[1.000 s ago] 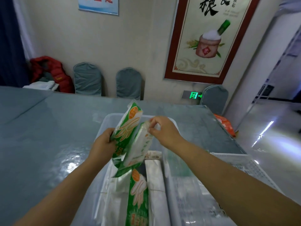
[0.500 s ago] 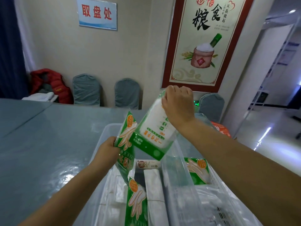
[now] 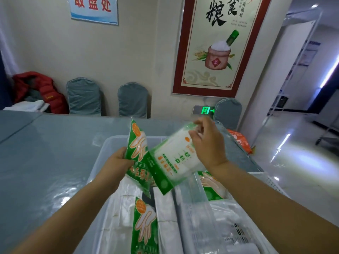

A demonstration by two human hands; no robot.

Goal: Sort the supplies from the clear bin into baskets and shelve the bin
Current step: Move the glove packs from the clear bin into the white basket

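The left hand [image 3: 117, 162] grips a green glove pack [image 3: 136, 153] over the clear bin [image 3: 104, 153] on the table [image 3: 45, 153]; the right hand [image 3: 207, 145] pinches a second pack [image 3: 172, 162] by its top. Beside the bin, a white basket [image 3: 271, 182] holds another pack [image 3: 212, 186].

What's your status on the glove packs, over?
Left hand grips one glove pack. Right hand pinches second pack above clear bin. Nothing blocking.

— Left hand [image 3: 117, 162]?
— Forearm bare, reaching toward 1 o'clock; fingers curled, gripping a packet's edge.
— Right hand [image 3: 208, 143]?
— Forearm bare, reaching toward 11 o'clock; back of hand up, fingertips [image 3: 192, 133] pinching a second packet, blurred.
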